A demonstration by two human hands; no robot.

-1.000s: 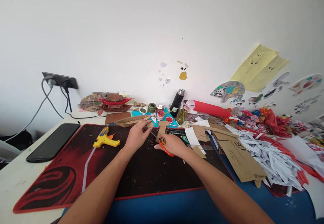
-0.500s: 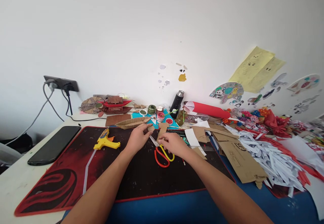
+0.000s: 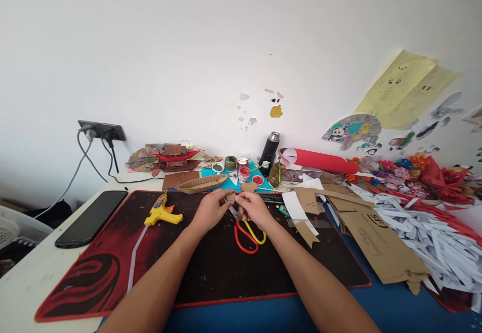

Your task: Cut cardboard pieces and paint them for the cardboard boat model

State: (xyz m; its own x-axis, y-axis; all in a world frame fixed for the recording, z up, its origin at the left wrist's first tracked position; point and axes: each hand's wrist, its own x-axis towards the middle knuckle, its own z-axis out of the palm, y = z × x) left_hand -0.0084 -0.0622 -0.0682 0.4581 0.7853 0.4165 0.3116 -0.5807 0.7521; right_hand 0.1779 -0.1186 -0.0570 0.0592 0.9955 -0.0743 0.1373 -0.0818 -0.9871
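Note:
A small piece of cardboard is pinched between the fingertips of my left hand and my right hand. Both hands meet over the upper middle of the dark mat. Just below them lie scissors with one red and one yellow handle, their blades partly beneath my right hand. Another strip of cardboard shows just beyond my right fingers. Behind my left hand rests a boat-shaped cardboard piece.
A yellow glue gun and a black phone are on the left. Paint pots and a black flask stand at the back. To the right are cardboard sheets and a heap of white paper strips.
My right hand has left the scissors handles and come to the small cardboard piece beside my left fingers. The scissors stay on the mat. The view has shifted slightly left.

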